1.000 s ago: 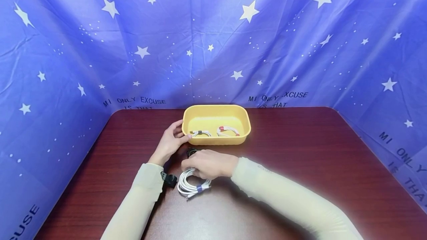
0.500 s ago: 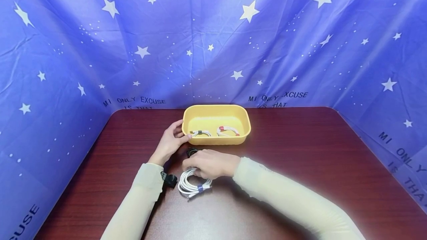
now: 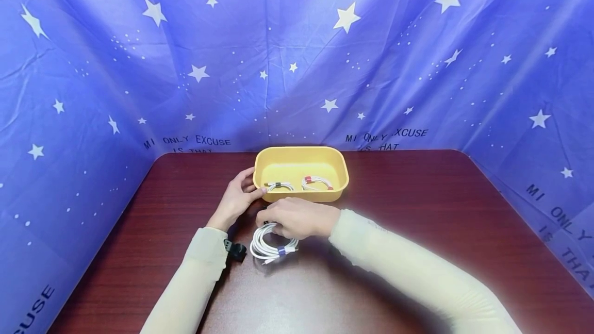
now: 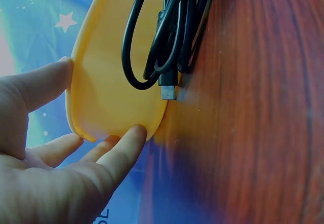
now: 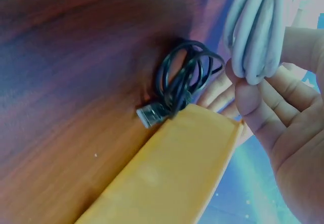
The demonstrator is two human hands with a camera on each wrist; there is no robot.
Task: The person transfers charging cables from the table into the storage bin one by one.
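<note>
At far left, a blue star-printed curtain is rising along the dark red wood-grain table and running on behind it and down its right side. A pale left sleeve is reaching in, and a black device is sitting at its cuff. The left hand is gripping the near left corner of the yellow bin, its thumb resting on the rim and its fingers spreading apart around the end wall. Just in front of that wall, a coiled black USB cable is lying on the table, its metal-tipped plug pointing outward in the left wrist view. Nearer the person, a coiled white cable is hanging from the right hand, which is pinching its loops between thumb and fingers; a purple tie is binding the coil's near side. Whether the coil's lower edge is touching the table, I cannot tell. Inside the bin, a black-tied white cable is lying left of a red-tied white cable. At right, a pale right sleeve is slanting across the table.
</note>
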